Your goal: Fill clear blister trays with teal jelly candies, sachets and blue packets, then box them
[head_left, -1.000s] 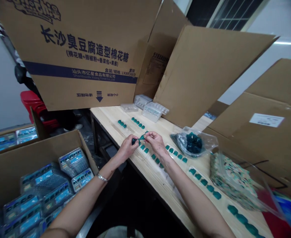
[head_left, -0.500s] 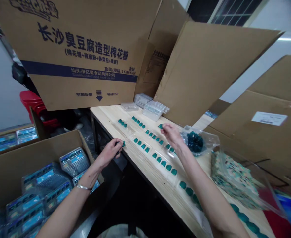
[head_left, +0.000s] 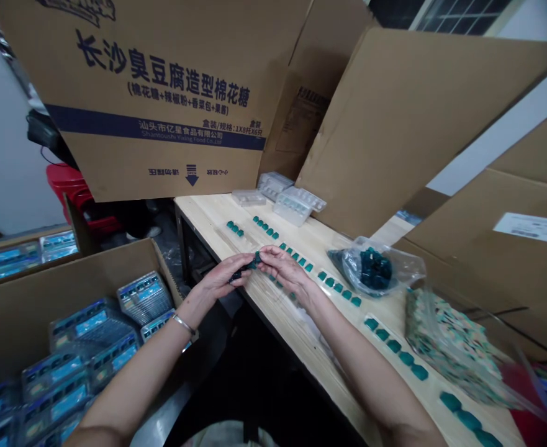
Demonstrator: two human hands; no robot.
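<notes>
My left hand (head_left: 226,274) is closed around dark teal pieces near the table's front edge, some hidden by the fingers. My right hand (head_left: 281,267) meets it, thumb and fingers pinched at a small teal piece (head_left: 257,256) between the two hands. Below and behind the hands, short rows of teal pieces (head_left: 266,228) sit in clear plastic trays on the pale wooden table (head_left: 203,217). My right forearm covers part of the nearer rows. To the right, an open clear bag (head_left: 406,268) holds a heap of loose teal pieces (head_left: 374,267).
Clear plastic boxes (head_left: 294,208) stand at the table's far end, before tall cardboard panels (head_left: 171,167). A bag of mottled green and cream pieces (head_left: 450,338) lies at right. At lower left, a cardboard box (head_left: 115,264) holds stacked blue-labelled packs (head_left: 145,295).
My right hand has come left from above the far rows to meet my left hand. My left hand has moved slightly right and up. The view has shifted a little.
</notes>
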